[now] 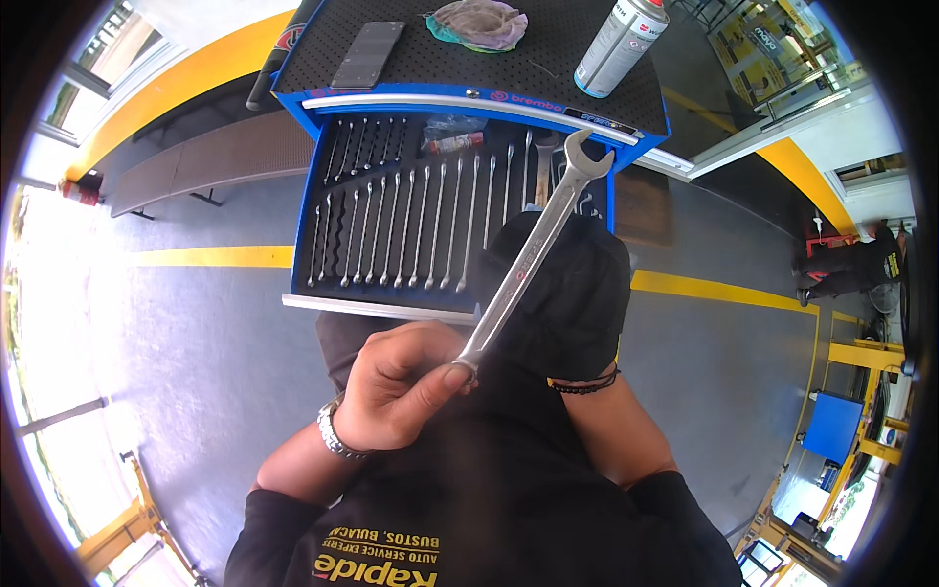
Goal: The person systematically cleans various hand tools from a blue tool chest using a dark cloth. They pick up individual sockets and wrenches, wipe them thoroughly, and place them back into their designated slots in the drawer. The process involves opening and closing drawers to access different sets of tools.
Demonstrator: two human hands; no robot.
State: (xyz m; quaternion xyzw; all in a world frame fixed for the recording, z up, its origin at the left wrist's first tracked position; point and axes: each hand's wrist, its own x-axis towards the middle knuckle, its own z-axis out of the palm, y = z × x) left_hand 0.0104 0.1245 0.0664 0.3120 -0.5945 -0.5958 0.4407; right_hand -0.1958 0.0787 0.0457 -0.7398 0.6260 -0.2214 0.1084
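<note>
My left hand point(406, 383) pinches the lower end of a long silver wrench point(525, 262) between thumb and fingers. The wrench slants up to the right, with its open jaw at the top. My fingers partly cover its lower end. A black cloth point(572, 293) covers my right hand right behind the wrench shaft, so the fingers are hidden; only the wrist with a dark bracelet point(584, 383) shows. I cannot tell if cloth and wrench touch. Just beyond my hands, an open drawer point(391, 307) holds rows of wrenches point(411, 225) in a dark liner.
On the blue tool cabinet's black top point(548, 49) lie a dark phone-like slab point(369, 55), a crumpled rag point(477, 24) and a spray can point(620, 47). A long bench point(215, 161) stands at the left. Another person point(856, 262) is far right, near yellow equipment point(866, 354).
</note>
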